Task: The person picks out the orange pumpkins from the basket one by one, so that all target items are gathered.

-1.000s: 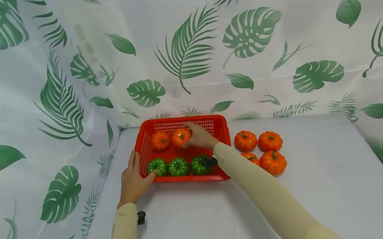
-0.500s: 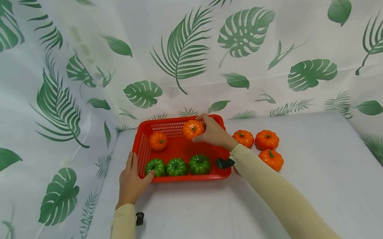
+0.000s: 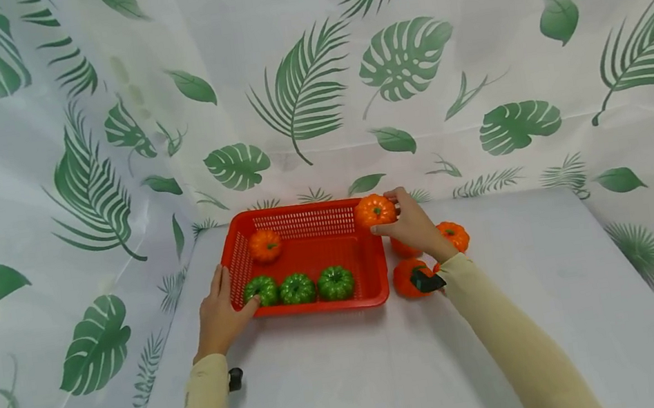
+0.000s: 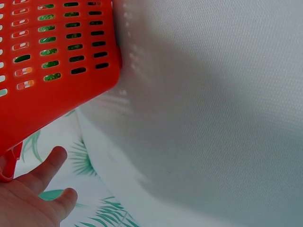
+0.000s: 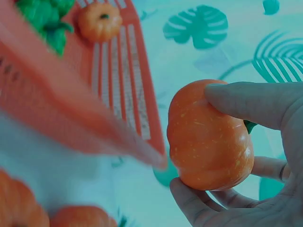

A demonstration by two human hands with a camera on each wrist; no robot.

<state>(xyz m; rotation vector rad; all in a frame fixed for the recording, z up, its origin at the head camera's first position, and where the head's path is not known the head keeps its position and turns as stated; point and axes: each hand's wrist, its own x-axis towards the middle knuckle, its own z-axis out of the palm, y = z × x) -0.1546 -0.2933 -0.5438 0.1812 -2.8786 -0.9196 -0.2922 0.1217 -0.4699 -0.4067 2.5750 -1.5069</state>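
A small orange pumpkin [image 3: 375, 210] with a green stem is pinched between the thumb and fingers of my right hand [image 3: 414, 223], over the right wall of the red basket [image 3: 316, 308]. In the right wrist view this orange pumpkin [image 5: 208, 137] is held clear of the basket's rim [image 5: 142, 146]. My left hand [image 3: 220, 314] rests at the basket's front left corner, thumb over the rim and straight fingers along the outer side. Inside, one orange pumpkin [image 3: 265, 246] sits at the back left, and three green pumpkins [image 3: 298, 288] line the front wall.
Right of the basket more orange pumpkins [image 3: 453, 235] rest on the white table [image 3: 340, 383], partly covered by my right hand and the dark wrist camera [image 3: 427, 280]. A leaf-printed curtain [image 3: 310, 81] stands behind and at the left.
My right hand has lifted the orange pumpkin from beside the other one in the basket and carried it right, to the right wall. The left hand keeps its place at the corner.
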